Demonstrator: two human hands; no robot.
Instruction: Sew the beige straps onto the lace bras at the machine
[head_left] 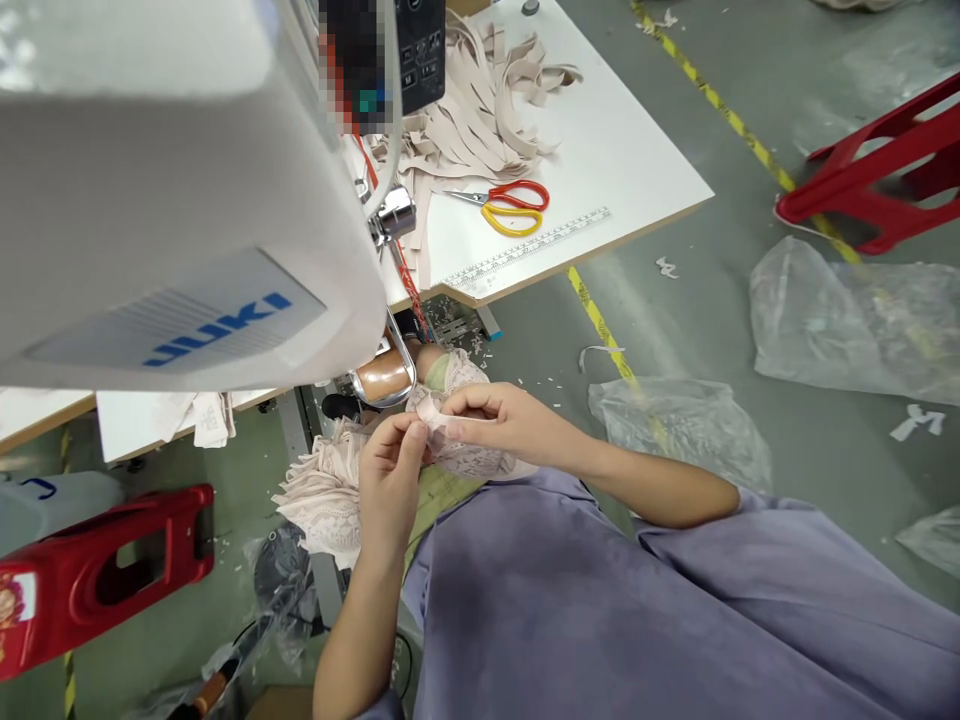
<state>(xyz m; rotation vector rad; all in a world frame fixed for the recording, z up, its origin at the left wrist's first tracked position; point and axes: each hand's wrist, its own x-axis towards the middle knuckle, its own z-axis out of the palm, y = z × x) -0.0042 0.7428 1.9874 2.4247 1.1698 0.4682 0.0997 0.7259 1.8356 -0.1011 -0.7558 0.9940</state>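
Note:
Both hands meet over my lap, just below the head of a sewing machine (315, 240). My left hand (391, 470) pinches the edge of a pale pink lace fabric piece (476, 460) between thumb and forefinger. My right hand (502, 425) grips the same piece a little to the right, fingers closed on its upper edge. The lace hangs from the fingers onto my lap, beside a green cloth (442, 505). Left of my left hand hangs a thick bundle of similar lace pieces (330, 490). The fingertips hide part of the held edge.
On the white table (637, 170) lie a heap of beige fabric strips (480, 110), scissors (517, 208) with red and yellow handles, and a clear ruler (532, 245). Red stools (112, 580) stand at both sides. Plastic bags (682, 425) and scraps litter the floor.

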